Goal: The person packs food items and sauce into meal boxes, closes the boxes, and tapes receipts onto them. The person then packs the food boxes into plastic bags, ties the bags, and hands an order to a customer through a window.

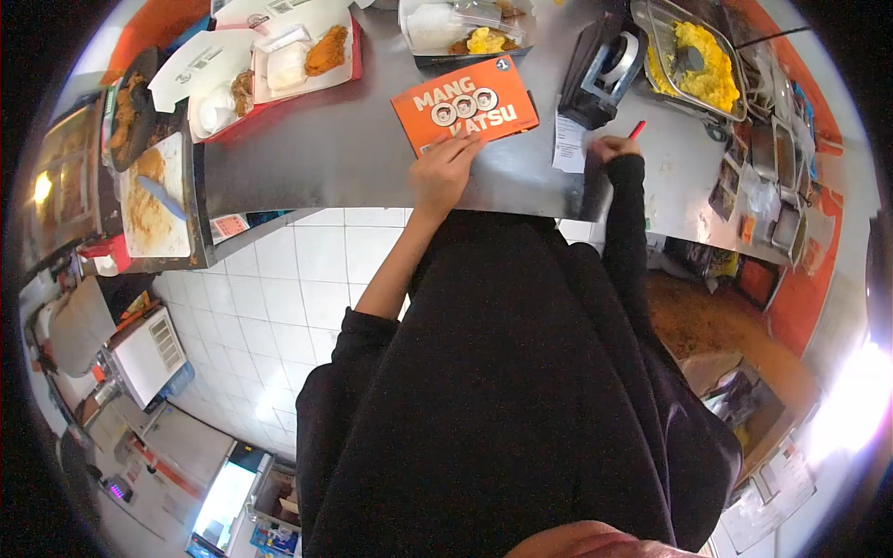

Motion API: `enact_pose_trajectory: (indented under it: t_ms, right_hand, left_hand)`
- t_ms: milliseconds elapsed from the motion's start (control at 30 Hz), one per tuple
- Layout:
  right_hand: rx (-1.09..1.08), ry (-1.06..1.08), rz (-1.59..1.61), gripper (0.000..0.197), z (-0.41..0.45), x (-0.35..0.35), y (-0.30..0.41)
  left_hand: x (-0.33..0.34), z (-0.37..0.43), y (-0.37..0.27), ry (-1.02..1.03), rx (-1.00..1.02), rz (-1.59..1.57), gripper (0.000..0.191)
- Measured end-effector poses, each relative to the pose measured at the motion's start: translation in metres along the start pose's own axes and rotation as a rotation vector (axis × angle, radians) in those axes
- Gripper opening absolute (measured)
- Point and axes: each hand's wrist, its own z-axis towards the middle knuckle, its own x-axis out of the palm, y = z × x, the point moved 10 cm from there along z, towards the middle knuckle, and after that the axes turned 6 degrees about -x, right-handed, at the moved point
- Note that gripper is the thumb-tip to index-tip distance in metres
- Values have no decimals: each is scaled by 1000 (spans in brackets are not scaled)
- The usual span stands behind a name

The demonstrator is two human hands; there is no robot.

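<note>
A closed orange cardboard food box (pixel 513 91) with printed writing and cartoon faces lies slightly turned on the steel counter (pixel 314 160). My left hand (pixel 446 167) rests its fingers flat on the box's near edge, not wrapped around it. To the right, my right hand (pixel 614 148) is curled, with a red pen (pixel 637 130) sticking up out of it; the pen's tip is hidden. Beside that hand a printed paper slip (pixel 569 150) lies at the foot of a black tape dispenser (pixel 593 84).
Open food boxes with rice and fried chicken (pixel 307 63) stand at the back left, another open box (pixel 467 31) behind the orange one. A metal basket of yellow food (pixel 701 63) sits back right. A stained cutting board (pixel 157 202) with a knife (pixel 160 197) is at left.
</note>
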Motion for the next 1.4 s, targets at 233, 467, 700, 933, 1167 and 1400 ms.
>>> enact_pose_trajectory:
  t_ms: [233, 467, 700, 933, 1167, 1400]
  right_hand:
    - [-215, 423, 754, 27, -55, 112, 157]
    - [-258, -3, 449, 50, -33, 113, 130]
    - [-527, -37, 39, 66, -37, 75, 153]
    - [-834, -269, 110, 41, -5, -21, 217]
    - [-955, -585, -156, 51, 125, -98, 277]
    - [-880, -60, -10, 37, 157, -12, 221]
  left_hand:
    - [-1, -15, 8, -42, -15, -5, 19]
    - [11, -17, -1, -74, 13, 155, 32]
    - [0, 12, 6, -66, -313, 160, 41]
    - [7, 3, 8, 12, -39, 194, 24]
    - [-76, 156, 63, -360, -141, 131, 57]
    - [31, 157, 123, 397, -80, 402, 59]
